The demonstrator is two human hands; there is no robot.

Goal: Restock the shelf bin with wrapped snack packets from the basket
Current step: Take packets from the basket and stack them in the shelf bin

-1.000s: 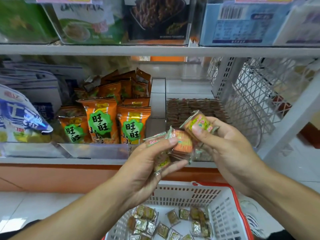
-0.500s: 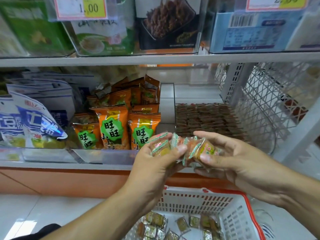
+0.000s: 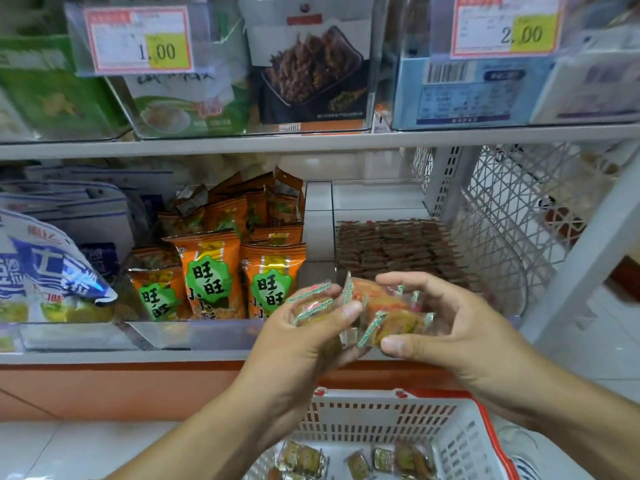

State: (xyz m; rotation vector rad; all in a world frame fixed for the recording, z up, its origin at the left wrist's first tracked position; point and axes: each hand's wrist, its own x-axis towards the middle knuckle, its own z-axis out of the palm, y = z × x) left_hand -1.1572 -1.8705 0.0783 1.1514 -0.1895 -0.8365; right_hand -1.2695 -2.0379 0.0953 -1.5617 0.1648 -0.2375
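Observation:
Both hands hold a bunch of clear-wrapped snack packets with green-edged seals in front of the lower shelf. My left hand grips the left part of the bunch, thumb on top. My right hand pinches the right part between thumb and curled fingers. Just behind them, the clear shelf bin is lined with flat brown packets. Below the hands, the white basket with a red rim holds several more wrapped packets.
Orange snack bags fill the bin to the left, with blue-and-white bags further left. A white lattice side panel closes the shelf on the right. The upper shelf carries boxed goods and price tags.
The right hand brought its packet down and left into the bunch held by the left hand; both hands now hold the packets together. The view tilted upward.

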